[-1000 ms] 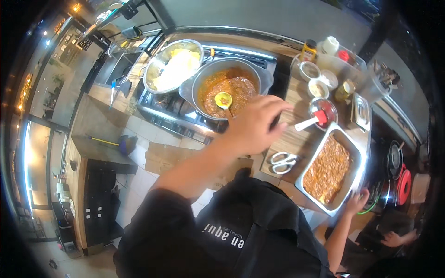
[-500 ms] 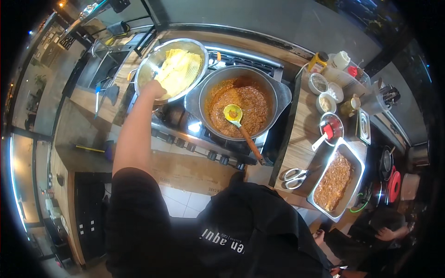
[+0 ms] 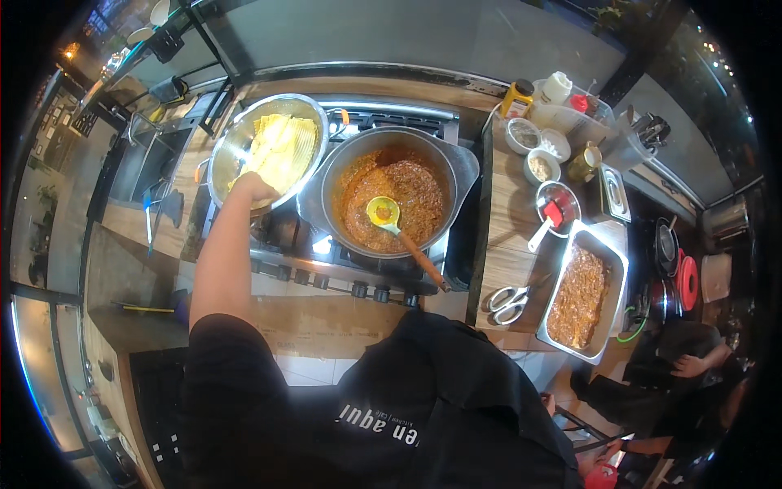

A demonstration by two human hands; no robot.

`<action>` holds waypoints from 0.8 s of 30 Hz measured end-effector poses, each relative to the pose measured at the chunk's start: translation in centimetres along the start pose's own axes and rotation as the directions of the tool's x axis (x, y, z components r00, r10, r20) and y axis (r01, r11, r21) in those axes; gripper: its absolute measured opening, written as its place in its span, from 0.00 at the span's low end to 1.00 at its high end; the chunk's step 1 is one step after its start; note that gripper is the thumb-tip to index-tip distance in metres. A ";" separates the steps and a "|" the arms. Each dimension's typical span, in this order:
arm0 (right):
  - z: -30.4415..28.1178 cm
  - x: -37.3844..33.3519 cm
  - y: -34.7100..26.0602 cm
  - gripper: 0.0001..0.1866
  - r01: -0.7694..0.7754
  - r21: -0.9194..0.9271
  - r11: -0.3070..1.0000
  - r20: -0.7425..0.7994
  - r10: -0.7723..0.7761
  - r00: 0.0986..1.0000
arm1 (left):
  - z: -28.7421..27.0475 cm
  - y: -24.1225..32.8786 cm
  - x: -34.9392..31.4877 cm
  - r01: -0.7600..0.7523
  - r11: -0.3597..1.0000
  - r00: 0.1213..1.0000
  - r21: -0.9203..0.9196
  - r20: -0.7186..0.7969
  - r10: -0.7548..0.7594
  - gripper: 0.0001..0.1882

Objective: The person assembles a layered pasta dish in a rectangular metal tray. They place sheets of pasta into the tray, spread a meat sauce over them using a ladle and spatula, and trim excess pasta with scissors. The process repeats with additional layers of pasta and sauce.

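My left hand (image 3: 256, 188) reaches into a metal colander-like bowl (image 3: 218, 163) with orange-tipped handles. Its fingers curl at the near edge of the flat, ridged yellow pasta sheets (image 3: 285, 149); the fingertips are partly hidden. To the right of the bowl stands a large grey pot (image 3: 332, 175) of reddish-brown meat sauce (image 3: 415, 191). A yellow-green ladle (image 3: 389, 216) with a wooden handle rests in the pot, some sauce in its head. I cannot make out my right hand in this view.
Right of the stove (image 3: 342, 281), a wooden counter (image 3: 509, 244) holds a deep steel pan (image 3: 562, 338) of meat sauce, scissors (image 3: 507, 305), a bowl with a red spatula (image 3: 552, 215), small bowls and bottles. A sink (image 3: 142, 171) lies at left. Other people's hands (image 3: 688, 366) show lower right.
The view has shifted, so the bowl, pot and counter sit further left in the picture. My left hand stays at the pasta's near edge. A red object now shows at the bottom right.
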State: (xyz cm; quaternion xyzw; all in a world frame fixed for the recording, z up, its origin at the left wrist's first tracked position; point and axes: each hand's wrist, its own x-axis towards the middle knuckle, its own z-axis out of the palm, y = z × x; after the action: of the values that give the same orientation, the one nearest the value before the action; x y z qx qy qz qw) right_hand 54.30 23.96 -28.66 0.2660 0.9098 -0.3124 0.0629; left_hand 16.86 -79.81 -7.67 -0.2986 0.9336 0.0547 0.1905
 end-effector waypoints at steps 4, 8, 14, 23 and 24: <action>1.7 -1.0 1.0 0.22 0.075 -0.038 0.996 0.025 -0.074 0.997 | 0.3 0.1 0.3 -0.009 0.999 0.999 0.040 -0.035 0.010 0.42; 2.9 -2.3 2.3 0.23 0.111 0.107 0.988 0.040 -0.116 0.992 | 0.6 1.8 -0.1 -0.027 0.999 0.995 -0.042 -0.094 0.023 0.41; 1.9 -1.4 3.0 0.24 0.011 0.149 0.989 0.149 -0.033 0.988 | 3.0 2.8 0.8 -0.110 0.991 0.980 -0.074 -0.172 0.096 0.44; -0.4 -2.3 -5.8 0.22 0.003 0.068 0.998 0.116 -0.011 0.993 | 1.5 3.5 0.7 -0.121 0.993 0.968 -0.002 -0.221 0.117 0.34; -0.5 -2.7 -6.1 0.22 -0.031 0.085 0.996 0.130 0.020 0.991 | 0.9 4.3 -0.2 -0.107 0.993 0.975 0.052 -0.187 0.115 0.34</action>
State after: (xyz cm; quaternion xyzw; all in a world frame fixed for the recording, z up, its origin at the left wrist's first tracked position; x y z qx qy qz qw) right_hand 53.44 19.07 -24.27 0.2592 0.8859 -0.3675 0.1139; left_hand 14.84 -76.03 -8.44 -0.2457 0.9637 0.0172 0.1032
